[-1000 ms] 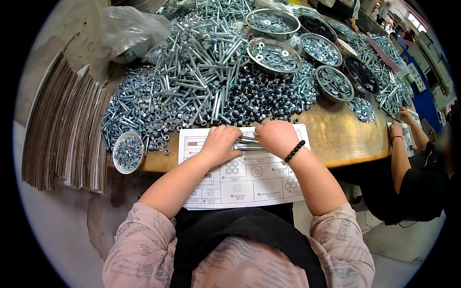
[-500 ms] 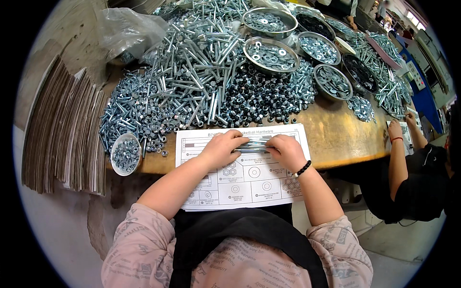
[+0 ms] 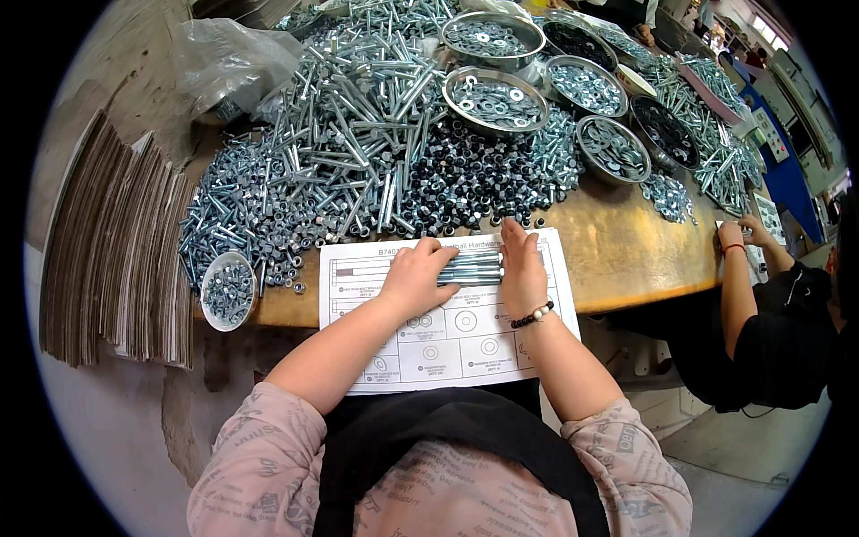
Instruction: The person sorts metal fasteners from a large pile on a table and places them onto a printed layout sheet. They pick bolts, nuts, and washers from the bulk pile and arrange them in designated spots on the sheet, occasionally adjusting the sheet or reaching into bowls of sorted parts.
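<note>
A row of long silver bolts (image 3: 472, 268) lies side by side over a stack of printed paper sheets (image 3: 367, 313) with outline drawings of hardware. My left hand (image 3: 413, 277) grips the bolts from their left end, thumb and fingers on either side of the bundle. My right hand (image 3: 526, 276) is held edge-on with fingers straight and together, its palm against the right ends of the bolts. A dark bead bracelet (image 3: 533, 315) circles my right wrist. Just beyond the sheets spreads a heap of black and silver nuts (image 3: 474, 183).
Long bolts (image 3: 358, 125) pile up behind the nuts. Metal bowls of washers (image 3: 495, 100) stand at the back right. A white bowl of small nuts (image 3: 228, 291) sits at the left table edge, beside stacked cardboard (image 3: 116, 251). At the right, a co-worker's hands (image 3: 743, 237) are over the table.
My right hand has gone from curled fingers around the bolts to a straight, flat palm at their ends. The left hand keeps its grip, and the bolts now lie more evenly.
</note>
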`<action>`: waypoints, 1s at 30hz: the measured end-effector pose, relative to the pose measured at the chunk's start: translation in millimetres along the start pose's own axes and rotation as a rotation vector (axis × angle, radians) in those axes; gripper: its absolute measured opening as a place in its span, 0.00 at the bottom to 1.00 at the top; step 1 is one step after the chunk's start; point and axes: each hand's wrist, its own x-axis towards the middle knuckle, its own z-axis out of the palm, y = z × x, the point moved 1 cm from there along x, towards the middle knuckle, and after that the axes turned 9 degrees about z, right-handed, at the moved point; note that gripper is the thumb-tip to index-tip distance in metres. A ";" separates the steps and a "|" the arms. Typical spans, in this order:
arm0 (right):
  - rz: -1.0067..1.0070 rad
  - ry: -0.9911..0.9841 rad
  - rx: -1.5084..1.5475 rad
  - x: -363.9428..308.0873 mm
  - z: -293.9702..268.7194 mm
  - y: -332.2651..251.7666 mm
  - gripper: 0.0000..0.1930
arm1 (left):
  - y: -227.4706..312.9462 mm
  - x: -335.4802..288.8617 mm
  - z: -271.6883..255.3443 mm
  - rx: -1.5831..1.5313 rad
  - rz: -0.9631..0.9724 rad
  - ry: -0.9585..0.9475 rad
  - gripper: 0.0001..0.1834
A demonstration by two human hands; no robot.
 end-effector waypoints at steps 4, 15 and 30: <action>0.024 -0.008 0.022 1.7 -6.5 -5.5 0.30 | 9.4 4.1 0.0 0.041 -0.065 -0.027 0.28; -0.376 0.482 -1.287 81.9 -106.7 -77.7 0.11 | 8.2 4.9 7.4 0.080 -0.077 -0.010 0.30; -0.195 0.534 -1.610 129.8 -98.8 -99.4 0.22 | -3.7 -2.2 18.1 0.066 0.053 0.169 0.30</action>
